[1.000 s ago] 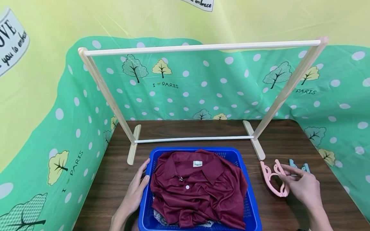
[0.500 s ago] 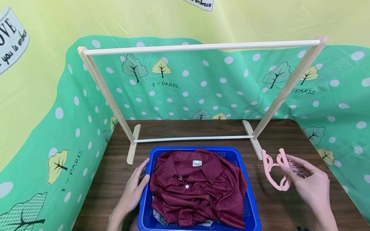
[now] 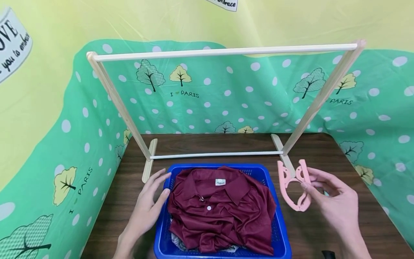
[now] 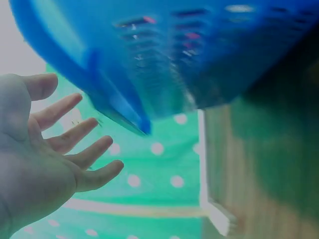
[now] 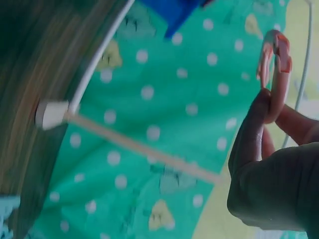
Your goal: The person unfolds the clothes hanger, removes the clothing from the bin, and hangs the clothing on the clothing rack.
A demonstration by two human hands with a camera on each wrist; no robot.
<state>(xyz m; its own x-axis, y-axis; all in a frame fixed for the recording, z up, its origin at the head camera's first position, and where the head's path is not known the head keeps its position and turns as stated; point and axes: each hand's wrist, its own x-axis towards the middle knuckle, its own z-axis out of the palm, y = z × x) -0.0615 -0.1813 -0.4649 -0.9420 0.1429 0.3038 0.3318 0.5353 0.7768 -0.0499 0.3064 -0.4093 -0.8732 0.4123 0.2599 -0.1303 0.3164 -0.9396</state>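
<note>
My right hand (image 3: 337,203) pinches a pink folding clothes hanger (image 3: 283,184), its arms folded up, raised to the right of the blue basket (image 3: 223,166). In the right wrist view, thumb and fingers meet on the pink hanger (image 5: 280,84). The left hand (image 3: 145,205) has its fingers spread beside the basket's left rim; in the left wrist view this hand (image 4: 55,154) holds nothing and is apart from the blue basket wall (image 4: 159,64). Inside the basket lies a crumpled maroon collared shirt (image 3: 223,226), over a grey patterned cloth (image 3: 179,242).
A wooden drying rack with a white top bar (image 3: 226,52) stands behind the basket on the dark wood table (image 3: 207,144). A light blue object (image 5: 7,211) shows at the right wrist view's edge. Green and yellow printed cloth (image 3: 207,97) encloses the table.
The pink hanger has risen off the table in my right hand, then shifted left toward the basket. My left hand has loosened from the basket rim.
</note>
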